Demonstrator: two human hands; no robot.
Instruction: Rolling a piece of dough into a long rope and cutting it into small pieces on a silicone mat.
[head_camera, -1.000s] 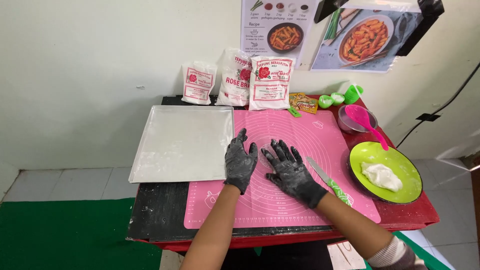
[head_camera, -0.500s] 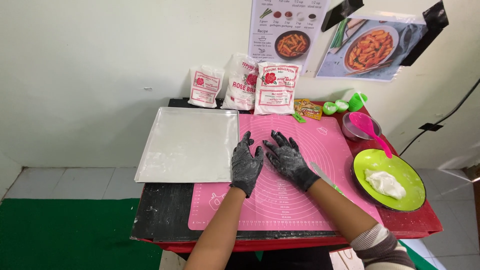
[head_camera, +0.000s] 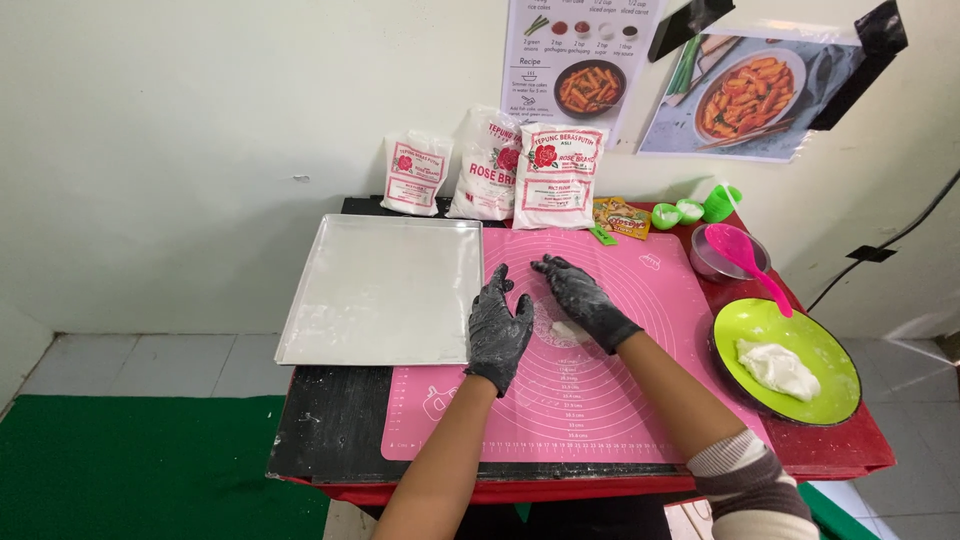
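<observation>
Both my hands wear black gloves dusted with white flour. My left hand (head_camera: 498, 330) lies flat, fingers spread, on the pink silicone mat (head_camera: 620, 400). My right hand (head_camera: 585, 297) lies palm down on the mat just to its right, over a small white piece of dough (head_camera: 566, 329) that peeks out under the palm. The two hands are close together but apart. A silver baking tray (head_camera: 385, 290) lies empty just left of my left hand.
Three white flour bags (head_camera: 490, 175) lean on the wall behind. On the right are a green plate (head_camera: 830, 390) with a lump of white dough (head_camera: 776, 366), a metal bowl with a pink spoon (head_camera: 745, 258), small green cups (head_camera: 690, 208) and a yellow sachet (head_camera: 621, 216).
Both hands have slid forward on the mat, away from me. The right hand now lies over the small piece of dough. The camera view has shifted slightly.
</observation>
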